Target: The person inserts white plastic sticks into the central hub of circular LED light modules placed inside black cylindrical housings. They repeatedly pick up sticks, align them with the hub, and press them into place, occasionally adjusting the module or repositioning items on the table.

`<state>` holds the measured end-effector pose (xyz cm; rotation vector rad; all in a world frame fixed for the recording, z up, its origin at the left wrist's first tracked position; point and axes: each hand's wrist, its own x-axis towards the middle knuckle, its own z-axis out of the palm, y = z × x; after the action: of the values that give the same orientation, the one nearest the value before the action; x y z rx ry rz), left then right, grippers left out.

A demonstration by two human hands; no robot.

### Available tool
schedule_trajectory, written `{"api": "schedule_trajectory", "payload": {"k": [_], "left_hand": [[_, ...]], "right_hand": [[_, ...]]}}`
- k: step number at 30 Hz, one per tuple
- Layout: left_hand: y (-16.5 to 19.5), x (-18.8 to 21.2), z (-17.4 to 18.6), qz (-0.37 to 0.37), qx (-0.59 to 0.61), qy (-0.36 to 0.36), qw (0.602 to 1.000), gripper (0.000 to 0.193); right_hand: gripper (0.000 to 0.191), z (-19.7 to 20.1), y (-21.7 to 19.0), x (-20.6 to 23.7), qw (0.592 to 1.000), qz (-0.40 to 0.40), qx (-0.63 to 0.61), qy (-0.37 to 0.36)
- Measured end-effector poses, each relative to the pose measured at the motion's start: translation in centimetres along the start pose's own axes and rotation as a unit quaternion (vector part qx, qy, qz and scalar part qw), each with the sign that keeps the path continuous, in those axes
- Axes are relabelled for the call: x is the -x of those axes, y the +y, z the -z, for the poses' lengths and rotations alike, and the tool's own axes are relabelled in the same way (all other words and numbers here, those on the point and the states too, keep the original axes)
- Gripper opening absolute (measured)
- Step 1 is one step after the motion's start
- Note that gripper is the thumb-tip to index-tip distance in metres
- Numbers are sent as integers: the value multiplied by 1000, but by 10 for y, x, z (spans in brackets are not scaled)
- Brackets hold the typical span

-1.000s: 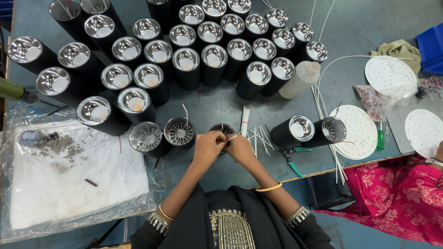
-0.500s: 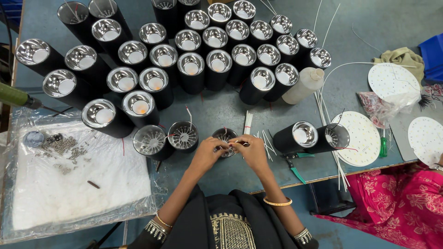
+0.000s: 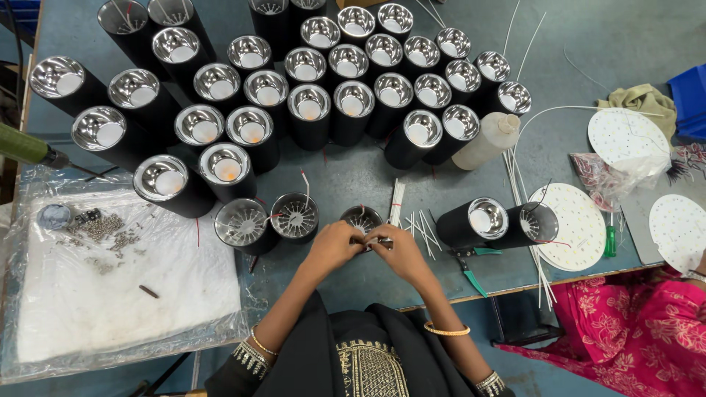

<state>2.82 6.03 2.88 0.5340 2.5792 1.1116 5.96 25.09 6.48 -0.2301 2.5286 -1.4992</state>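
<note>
Your left hand (image 3: 334,246) and right hand (image 3: 397,250) meet on the small black lamp housing (image 3: 362,218) at the near counter (image 3: 353,176) edge, each grip pinched narrow on its wiring. At ten o'clock, two finned housings (image 3: 268,219) wait open. Farther off, rows of finished lamps (image 3: 309,110) look done.

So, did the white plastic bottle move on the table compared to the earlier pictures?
No. The white plastic bottle lies tilted against the same black cylinders as before; only the camera view shifted slightly.

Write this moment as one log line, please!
left hand + right hand: pinching at black cylindrical lamp housing | grey table
</note>
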Motion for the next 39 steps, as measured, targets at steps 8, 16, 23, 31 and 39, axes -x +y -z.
{"api": "schedule_trajectory", "payload": {"k": [8,16,23,31,39], "left_hand": [[4,3,-10,-2,-14,95,995,17],[23,35,31,5,156,238,959,20],[17,68,41,42,187,228,955,22],[-5,85,29,100,226,185,951,21],[-13,75,34,81,220,152,960,20]], "right_hand": [[15,6,-12,-8,996,51,62,-45],[11,-3,2,-33,976,82,145,-139],[28,-20,26,-54,938,62,322,-116],[34,-46,39,-58,885,8,449,-125],[16,-19,8,-56,967,113,175,-147]]}}
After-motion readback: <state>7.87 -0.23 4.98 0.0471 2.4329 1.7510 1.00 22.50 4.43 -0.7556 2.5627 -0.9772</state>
